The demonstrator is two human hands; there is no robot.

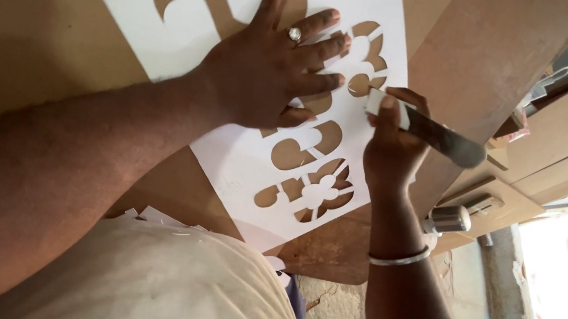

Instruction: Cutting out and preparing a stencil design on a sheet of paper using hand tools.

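On white stencil (254,154): left hand (268,75) flat, fingers splayed (ringed); right hand (389,143) gripping probably knife (429,131).

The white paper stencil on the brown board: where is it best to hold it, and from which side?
Probably press flat from above on an uncut stretch of the white paper stencil. The thin bridges between its cut-outs look fragile. The left hand lies spread on it, beside where the right hand holds the blade.
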